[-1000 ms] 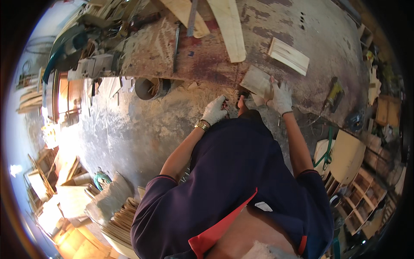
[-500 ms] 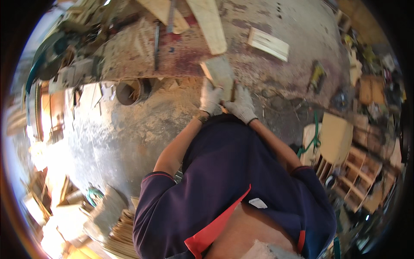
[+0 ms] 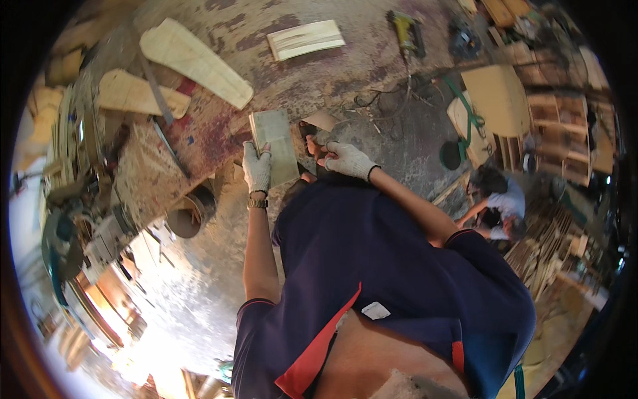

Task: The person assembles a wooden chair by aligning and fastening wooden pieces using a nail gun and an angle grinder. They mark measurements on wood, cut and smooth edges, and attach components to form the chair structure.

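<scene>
My left hand [image 3: 256, 167], in a white glove with bare fingertips, is closed on the left edge of a flat greyish wooden board [image 3: 278, 145]. Its thumb lies on the board's top face, and a paler side edge shows at the left. My right hand [image 3: 349, 160], gloved the same way, is off the board, just to its right. Its thumb and fingers are apart, with nothing visible between them. Beyond these fingertips is a small tan flat piece [image 3: 321, 120]; whether it touches anything is unclear.
On the stained workbench [image 3: 232, 63] lie a pale slatted wood piece [image 3: 306, 40], two tapered boards [image 3: 196, 61], [image 3: 143, 93] and a yellow-green power tool [image 3: 407, 33]. A round can [image 3: 190, 211] stands by its edge. Another person [image 3: 502, 203] crouches at the right, near stacked wood strips [image 3: 548, 226].
The view has turned, so the bench things sit differently in it. My right hand has let go of the board's right side and moved off; my left hand still holds it.
</scene>
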### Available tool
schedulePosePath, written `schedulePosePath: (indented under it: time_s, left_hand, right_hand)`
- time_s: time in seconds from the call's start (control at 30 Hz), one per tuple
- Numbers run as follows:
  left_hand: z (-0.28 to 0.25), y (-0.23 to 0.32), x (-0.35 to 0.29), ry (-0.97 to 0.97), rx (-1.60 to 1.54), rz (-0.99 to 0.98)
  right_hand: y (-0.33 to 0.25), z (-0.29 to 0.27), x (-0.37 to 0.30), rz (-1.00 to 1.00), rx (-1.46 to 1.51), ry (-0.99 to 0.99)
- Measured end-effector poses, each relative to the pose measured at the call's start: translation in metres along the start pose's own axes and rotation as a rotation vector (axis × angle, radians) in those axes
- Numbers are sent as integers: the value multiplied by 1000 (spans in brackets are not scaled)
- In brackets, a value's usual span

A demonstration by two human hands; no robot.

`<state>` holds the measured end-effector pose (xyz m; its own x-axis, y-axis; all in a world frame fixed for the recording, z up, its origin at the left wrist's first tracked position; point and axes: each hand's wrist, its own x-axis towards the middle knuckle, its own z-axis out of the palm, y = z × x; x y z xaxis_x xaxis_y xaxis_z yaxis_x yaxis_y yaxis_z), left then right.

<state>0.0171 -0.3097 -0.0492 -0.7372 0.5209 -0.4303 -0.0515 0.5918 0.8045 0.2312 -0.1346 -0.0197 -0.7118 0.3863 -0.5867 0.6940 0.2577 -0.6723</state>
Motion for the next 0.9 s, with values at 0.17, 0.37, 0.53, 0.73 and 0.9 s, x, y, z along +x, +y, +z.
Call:
schedulePosePath:
  time_s: [0.17, 0.37, 0.53, 0.73, 0.9]
  left_hand:
    - [28, 30, 69, -190, 136, 368]
    - [53, 91, 151, -481, 444, 433]
    - [81, 101, 146, 90, 991, 821]
    - [143, 90, 104, -25, 813, 841]
    - [175, 85, 100, 131, 761, 717]
  right_hand:
    - [16, -10, -23, -57, -2, 53]
    - [45, -23, -38, -1, 148, 231]
    - [79, -39, -60, 33, 294, 322]
    - [149, -74, -115, 188, 476, 482]
    - [230, -102, -163, 264, 562, 580]
